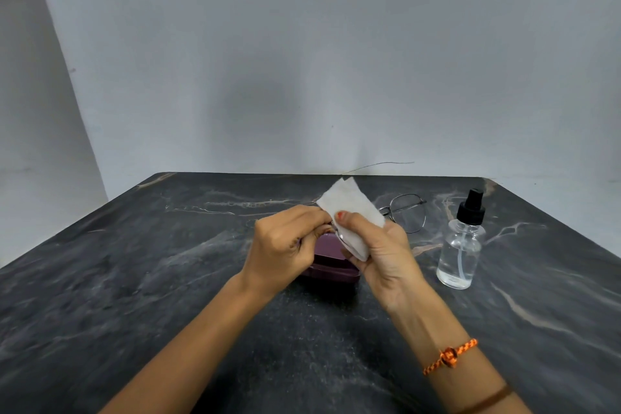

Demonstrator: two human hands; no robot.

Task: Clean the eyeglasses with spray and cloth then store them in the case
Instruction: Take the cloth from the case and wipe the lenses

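My right hand (383,255) pinches a white cloth (349,205) folded around one lens of the thin metal-framed eyeglasses (407,212). The other lens sticks out bare to the right of the cloth. A thin temple arm rises above the cloth toward the wall. My left hand (285,242) pinches the frame's end beside the cloth. Both hands hover over a maroon glasses case (331,267), which lies on the table and is partly hidden by them. A clear spray bottle (462,245) with a black pump top stands upright to the right.
The dark marbled table (151,279) runs back to a grey wall. Its right edge falls away just beyond the spray bottle. An orange braided band sits on my right wrist (450,356).
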